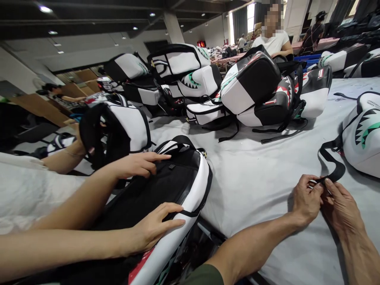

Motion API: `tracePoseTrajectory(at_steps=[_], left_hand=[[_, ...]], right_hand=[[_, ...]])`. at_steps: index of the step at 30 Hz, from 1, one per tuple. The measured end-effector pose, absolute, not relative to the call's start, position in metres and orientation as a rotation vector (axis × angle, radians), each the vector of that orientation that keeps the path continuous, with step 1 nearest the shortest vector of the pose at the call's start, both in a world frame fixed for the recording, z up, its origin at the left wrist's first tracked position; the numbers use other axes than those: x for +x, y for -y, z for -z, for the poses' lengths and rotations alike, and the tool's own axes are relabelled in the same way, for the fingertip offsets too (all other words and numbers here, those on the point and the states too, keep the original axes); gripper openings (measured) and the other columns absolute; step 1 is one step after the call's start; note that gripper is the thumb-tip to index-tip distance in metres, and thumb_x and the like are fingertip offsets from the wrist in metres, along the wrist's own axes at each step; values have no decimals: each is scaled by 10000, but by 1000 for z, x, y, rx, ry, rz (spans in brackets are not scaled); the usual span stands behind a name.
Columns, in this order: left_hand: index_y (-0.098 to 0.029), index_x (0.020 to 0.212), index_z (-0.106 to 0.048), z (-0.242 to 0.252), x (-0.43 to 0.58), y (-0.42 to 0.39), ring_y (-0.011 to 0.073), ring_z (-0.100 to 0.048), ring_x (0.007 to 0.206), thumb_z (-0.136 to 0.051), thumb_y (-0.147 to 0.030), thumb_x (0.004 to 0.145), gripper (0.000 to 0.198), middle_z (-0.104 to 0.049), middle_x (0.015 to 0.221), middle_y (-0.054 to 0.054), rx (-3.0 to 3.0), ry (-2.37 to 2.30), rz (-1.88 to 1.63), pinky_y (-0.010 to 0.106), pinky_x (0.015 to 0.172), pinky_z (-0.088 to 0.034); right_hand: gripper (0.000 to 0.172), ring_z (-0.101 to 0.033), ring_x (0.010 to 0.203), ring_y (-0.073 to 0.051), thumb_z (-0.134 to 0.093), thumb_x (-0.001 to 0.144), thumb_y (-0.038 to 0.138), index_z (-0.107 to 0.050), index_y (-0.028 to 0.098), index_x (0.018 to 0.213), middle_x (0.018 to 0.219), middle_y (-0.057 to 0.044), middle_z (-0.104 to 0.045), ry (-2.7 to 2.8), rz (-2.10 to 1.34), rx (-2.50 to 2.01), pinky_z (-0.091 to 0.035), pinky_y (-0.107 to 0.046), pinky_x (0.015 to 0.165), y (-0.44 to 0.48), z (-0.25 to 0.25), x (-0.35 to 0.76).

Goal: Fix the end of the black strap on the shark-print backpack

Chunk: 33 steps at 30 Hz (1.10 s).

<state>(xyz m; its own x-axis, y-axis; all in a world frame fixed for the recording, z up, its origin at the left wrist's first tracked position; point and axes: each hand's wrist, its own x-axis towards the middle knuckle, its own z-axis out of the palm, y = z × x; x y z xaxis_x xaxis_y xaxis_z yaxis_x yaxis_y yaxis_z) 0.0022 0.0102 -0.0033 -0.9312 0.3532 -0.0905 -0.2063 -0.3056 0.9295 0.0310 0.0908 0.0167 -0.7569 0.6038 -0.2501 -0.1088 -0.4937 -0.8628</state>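
Observation:
Both my hands meet at the right, above the white-covered table [246, 170]. My left hand [306, 200] pinches the end of a black webbing strap [334, 160]. Close against it, my right hand [341, 206] grips the same strap end between thumb and fingers. The strap curves up to a white backpack [363, 138] with a green and black shark-mouth print, partly cut off at the right edge. My fingers cover the strap's tip, so its details cannot be made out.
At left a co-worker's two hands [157, 225] rest on a black-and-white backpack [166, 182]. Another black-and-white backpack [130, 122] stands behind it. Several backpacks [252, 83] are piled along the table's far side. A person in a white shirt [273, 41] is behind the pile.

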Motion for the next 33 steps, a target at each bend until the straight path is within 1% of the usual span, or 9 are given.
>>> tracePoseTrajectory(at_steps=[5,10,12,15,20,25,27,30,33], left_hand=[[-219,1153,-748,1,2,-11,79,-570,584,-743,-243,916,238,-677,849,-21,186,-1605,-2304,198,578,-457],[-212,1178,-730,5,2,-14,87,-572,580,-732,-256,914,267,-660,834,-21,212,-1566,-2302,200,579,-483],[-216,1205,-719,7,1,-15,93,-585,598,-736,-278,917,295,-672,856,-13,215,-1558,-2289,206,604,-507],[-224,1236,-712,9,2,-16,103,-597,608,-722,-360,950,318,-661,845,-12,243,-1549,-2260,207,601,-507],[-215,1244,-703,7,2,-14,112,-586,590,-680,-448,992,344,-624,777,-21,276,-1524,-2249,200,551,-473],[-213,1176,-707,4,1,-14,108,-562,570,-709,-443,973,307,-610,736,-30,232,-1511,-2260,205,550,-468],[-209,1137,-713,4,0,-15,104,-557,565,-733,-428,958,284,-615,725,-30,217,-1502,-2273,210,567,-478],[-199,1107,-729,5,-1,-16,105,-588,586,-754,-377,931,251,-645,753,-19,215,-1475,-2301,216,589,-496],[-189,1093,-743,6,-1,-16,106,-605,598,-747,-321,922,216,-661,767,-10,201,-1488,-2317,214,594,-492]], right_hand=[[637,-559,550,-129,-1176,381,432,-712,180,737,726,-7,-656,1269,-2230,-768,-444,-221,393,-95,-14,30],[542,-529,548,-107,-1143,511,355,-701,189,777,779,10,-650,1230,-2254,-734,-443,-227,420,-98,-10,31],[492,-520,548,-104,-1116,549,307,-704,193,790,765,13,-633,1205,-2253,-753,-425,-216,418,-99,-10,31],[475,-471,520,-92,-1096,528,259,-692,198,770,699,34,-568,1168,-2254,-796,-406,-203,398,-99,-11,31],[438,-439,513,-92,-1083,570,280,-694,204,756,663,40,-509,1173,-2286,-783,-390,-201,391,-100,-13,30],[463,-448,525,-92,-1092,559,303,-686,199,758,683,35,-533,1173,-2284,-805,-404,-193,397,-99,-14,30],[456,-475,538,-98,-1091,556,316,-715,198,786,704,26,-566,1180,-2282,-811,-425,-187,400,-99,-14,30],[466,-542,573,-118,-1085,543,325,-786,187,874,764,-4,-631,1189,-2279,-821,-462,-190,410,-100,-13,31],[502,-550,570,-125,-1099,502,329,-765,180,845,764,0,-624,1199,-2289,-806,-478,-214,416,-99,-14,30]])
